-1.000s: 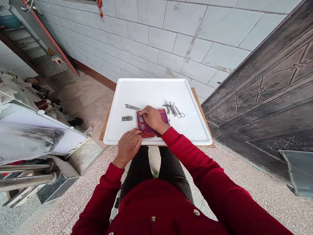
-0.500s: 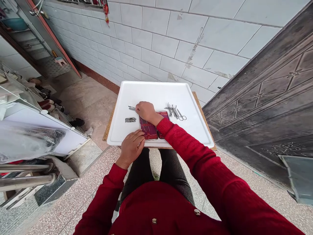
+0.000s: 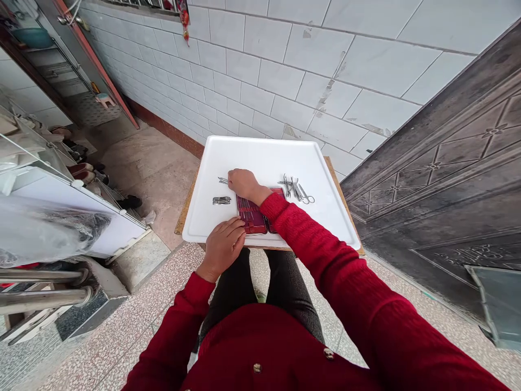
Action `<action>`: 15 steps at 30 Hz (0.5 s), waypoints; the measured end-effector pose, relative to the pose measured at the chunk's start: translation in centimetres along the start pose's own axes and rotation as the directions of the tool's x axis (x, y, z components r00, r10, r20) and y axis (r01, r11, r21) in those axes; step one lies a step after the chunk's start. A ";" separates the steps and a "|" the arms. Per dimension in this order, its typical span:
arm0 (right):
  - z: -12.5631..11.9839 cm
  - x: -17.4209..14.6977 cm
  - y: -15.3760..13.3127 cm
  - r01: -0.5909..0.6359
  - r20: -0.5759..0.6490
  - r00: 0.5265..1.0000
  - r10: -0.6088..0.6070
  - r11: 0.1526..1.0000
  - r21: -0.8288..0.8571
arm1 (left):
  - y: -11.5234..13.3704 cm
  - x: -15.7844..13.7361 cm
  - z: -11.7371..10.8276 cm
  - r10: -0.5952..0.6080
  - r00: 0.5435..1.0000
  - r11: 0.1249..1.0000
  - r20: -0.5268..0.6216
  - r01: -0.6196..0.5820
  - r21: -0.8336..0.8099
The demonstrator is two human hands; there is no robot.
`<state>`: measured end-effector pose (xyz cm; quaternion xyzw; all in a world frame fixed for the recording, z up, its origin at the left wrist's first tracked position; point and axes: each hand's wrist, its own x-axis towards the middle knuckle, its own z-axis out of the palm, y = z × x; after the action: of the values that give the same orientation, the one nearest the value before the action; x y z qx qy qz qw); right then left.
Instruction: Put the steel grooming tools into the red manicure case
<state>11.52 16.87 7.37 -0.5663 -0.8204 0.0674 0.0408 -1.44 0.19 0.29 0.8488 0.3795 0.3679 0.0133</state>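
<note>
An open manicure case (image 3: 256, 221) with a red and purple lining lies on the white tray (image 3: 268, 155), slim tools held in its left half. My left hand (image 3: 223, 244) rests at the case's lower left corner, its fingers laid out along the edge and its thumb apart. Over the case's upper left reaches my right hand (image 3: 243, 183), fingers curled down; what they hold, if anything, is hidden. Slim metal tools (image 3: 222, 180) show just left of it. Nail clippers (image 3: 222, 200) lie left of the case. To its right are nippers (image 3: 291, 185) and small scissors (image 3: 306, 196).
The tray sits on a wooden board (image 3: 187, 203) above my legs. A tiled wall (image 3: 272, 70) stands behind it, a dark metal door (image 3: 407, 190) to the right. At the left are a white cabinet (image 3: 93, 201) and shoes (image 3: 83, 172) on the floor.
The whole view has shifted slightly, so the scene sits a little farther right. Both hands keep nearly the same places at the case and the slim tools.
</note>
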 end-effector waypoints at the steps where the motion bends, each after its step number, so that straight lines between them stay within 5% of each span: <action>1: 0.1 -0.1 0.4 -0.015 -0.044 0.999 0.019 0.997 0.078 | 0.0 0.0 0.0 0.000 1.000 1.000 0.000 0.000 0.002; 4: 0.6 -1.2 2.4 -0.020 -0.166 0.981 0.096 0.913 0.408 | 0.1 0.1 -0.1 0.011 1.000 1.000 -0.006 -0.011 0.011; 8: 1.9 -3.9 5.3 -0.045 -0.118 0.969 0.219 0.619 0.784 | 0.1 0.3 -0.2 0.029 0.999 0.999 -0.015 -0.029 0.023; 11: 2.8 -5.8 6.5 -0.030 -0.077 0.973 0.217 0.449 0.893 | 0.1 0.3 -0.1 0.032 0.999 0.999 -0.018 -0.031 0.028; 15: 3.2 -7.1 6.4 -0.002 -0.085 0.978 0.191 0.416 0.910 | 0.1 0.4 -0.1 0.028 0.999 0.999 -0.027 -0.028 0.021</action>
<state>19.50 12.25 3.31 -0.5051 -0.6141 0.4500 0.4066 -1.28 0.37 0.64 0.8490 0.3715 0.3757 -0.0058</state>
